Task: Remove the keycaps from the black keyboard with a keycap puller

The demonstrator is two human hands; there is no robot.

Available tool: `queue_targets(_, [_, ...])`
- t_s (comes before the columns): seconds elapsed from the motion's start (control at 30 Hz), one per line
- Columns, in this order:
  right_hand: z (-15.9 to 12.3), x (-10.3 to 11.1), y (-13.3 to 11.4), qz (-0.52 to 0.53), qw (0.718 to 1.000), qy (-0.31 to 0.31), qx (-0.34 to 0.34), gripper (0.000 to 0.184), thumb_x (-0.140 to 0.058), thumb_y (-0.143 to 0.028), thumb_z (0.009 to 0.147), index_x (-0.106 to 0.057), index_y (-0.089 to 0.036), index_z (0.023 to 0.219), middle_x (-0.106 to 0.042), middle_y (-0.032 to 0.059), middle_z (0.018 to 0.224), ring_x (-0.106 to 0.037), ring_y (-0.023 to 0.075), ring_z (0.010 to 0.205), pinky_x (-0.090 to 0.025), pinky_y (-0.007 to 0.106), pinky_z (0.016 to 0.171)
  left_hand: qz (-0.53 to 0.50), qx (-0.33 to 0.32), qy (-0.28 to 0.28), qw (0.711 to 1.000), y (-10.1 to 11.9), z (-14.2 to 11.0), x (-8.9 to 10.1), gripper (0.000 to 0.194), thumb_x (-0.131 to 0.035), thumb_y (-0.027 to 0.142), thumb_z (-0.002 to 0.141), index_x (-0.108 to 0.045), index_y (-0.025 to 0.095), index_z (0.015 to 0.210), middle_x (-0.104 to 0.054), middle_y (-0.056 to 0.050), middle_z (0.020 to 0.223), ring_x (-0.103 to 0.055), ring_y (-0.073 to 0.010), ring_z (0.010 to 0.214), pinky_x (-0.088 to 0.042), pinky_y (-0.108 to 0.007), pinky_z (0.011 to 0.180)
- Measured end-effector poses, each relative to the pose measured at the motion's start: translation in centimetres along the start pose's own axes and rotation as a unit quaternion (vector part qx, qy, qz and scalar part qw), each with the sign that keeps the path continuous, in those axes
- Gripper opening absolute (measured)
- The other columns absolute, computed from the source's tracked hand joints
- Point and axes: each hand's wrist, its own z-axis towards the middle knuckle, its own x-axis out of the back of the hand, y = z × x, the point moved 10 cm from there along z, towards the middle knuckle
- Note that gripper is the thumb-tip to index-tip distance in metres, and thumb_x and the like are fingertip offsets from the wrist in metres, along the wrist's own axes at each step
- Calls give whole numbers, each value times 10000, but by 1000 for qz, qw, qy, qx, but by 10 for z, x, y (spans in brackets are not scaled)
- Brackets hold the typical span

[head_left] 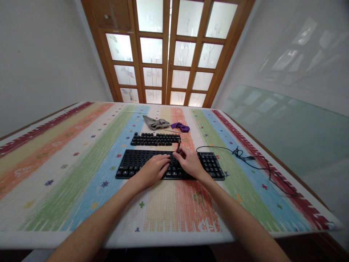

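Note:
A black keyboard (128, 165) lies on the striped tablecloth, many keycaps gone from its upper left and middle part. The bottom row and the number pad still carry caps. My left hand (155, 166) rests palm down on the middle of the keyboard, fingers stretched out and nearly together. Just right of it, my right hand (188, 162) pinches a slim dark tool (179, 146), held upright over the keys; its exact kind and lower end cannot be made out. Behind the keyboard, loose black keycaps (155, 139) sit in rows on the cloth.
A grey cloth (156, 123) and a purple cloth (180, 127) lie crumpled beyond the keycaps. From the keyboard's back edge a black cable (241, 154) runs right in a tangle. The tablecloth (81, 160) covers the table; wooden glass doors (167, 54) stand behind.

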Motion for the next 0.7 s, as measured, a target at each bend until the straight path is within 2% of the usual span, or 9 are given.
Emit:
queue_targets(0.23, [1, -3, 4, 2, 1000, 7, -17, 179, -597, -324, 885, -607, -183, 776, -621, -6, 620, -549, 142, 565, -416, 252, 564, 2, -2, 1, 1000, -1, 0, 0, 257, -472, 210, 964, -688, 153, 1092, -668, -133, 1267, -629, -251, 1166, -497, -449, 1035])
queue_targets(0.4, [5, 0, 16, 12, 999, 31, -39, 286, -549, -401, 911, -555, -193, 716, -589, -7, 574, -547, 145, 542, -412, 258, 545, -4, 3, 3, 1000, -3, -1, -1, 258, -473, 224, 969, -694, 172, 1091, -665, -121, 1279, -627, -241, 1171, -493, -448, 1044])
queue_targets(0.53, [5, 5, 26, 83, 994, 29, -59, 370, -540, -527, 907, -547, -196, 742, -625, 10, 598, -576, 154, 536, -449, 274, 540, -13, 6, 4, 1000, -5, -2, -1, 249, -482, 226, 965, -690, 175, 1093, -661, -121, 1283, -623, -241, 1175, -486, -453, 1053])
queue_targets(0.7, [2, 11, 24, 197, 978, 19, -67, 440, -574, -631, 853, -564, -191, 839, -666, 32, 681, -628, 164, 590, -513, 285, 559, -61, 30, 32, 997, -2, -1, 11, 305, -513, 274, 967, -589, 204, 1255, -639, -103, 1299, -560, -238, 1256, -449, -456, 1089])
